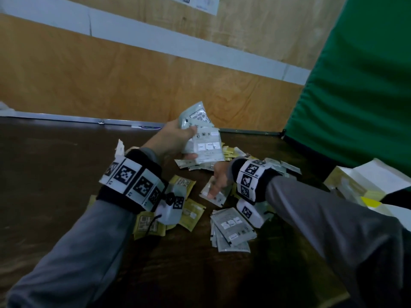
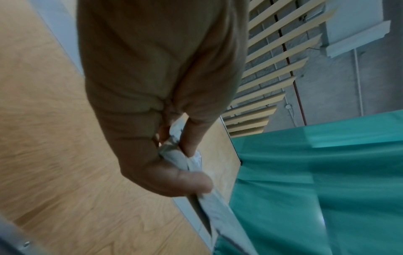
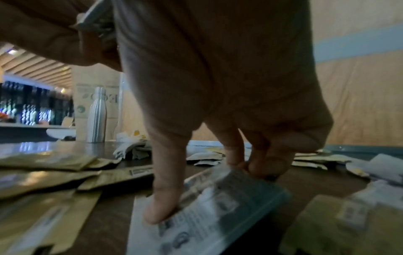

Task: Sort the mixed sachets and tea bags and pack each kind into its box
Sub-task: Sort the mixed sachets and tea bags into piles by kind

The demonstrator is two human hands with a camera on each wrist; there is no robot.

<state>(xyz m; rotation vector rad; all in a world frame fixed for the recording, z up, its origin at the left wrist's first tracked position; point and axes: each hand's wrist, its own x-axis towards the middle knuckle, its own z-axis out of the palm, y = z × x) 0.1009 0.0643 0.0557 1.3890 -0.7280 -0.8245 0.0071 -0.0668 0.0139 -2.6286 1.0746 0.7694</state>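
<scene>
While the left hand [image 1: 171, 138] grips a bundle of grey sachets [image 1: 201, 138] raised above the dark table [image 1: 55, 174], thumb on top and fingers curled under, the right hand [image 1: 219, 178] reaches down to the table surface and pinches a single grey sachet [image 1: 214, 192] lying flat near the table's middle; right wrist view shows fingertips [image 3: 161, 212] pressing on its printed face, thumb at its far edge. Left wrist view shows the bundle edge-on [image 2: 185, 158], clamped between thumb and fingers. Loose stack of grey sachets [image 1: 231, 230] sits nearer the front edge, just right of the yellow sachets [image 1: 189, 210] spread under the left wrist. More mixed sachets [image 1: 229, 152] lie toward the back edge, below the raised bundle. Open white-and-yellow box [image 1: 360, 181] at the right edge, beside a green cloth [image 1: 355, 85]. Wooden wall panel [image 1: 111, 85] behind the back edge. White bottle [image 3: 97, 115] stands far off in the right wrist view.
</scene>
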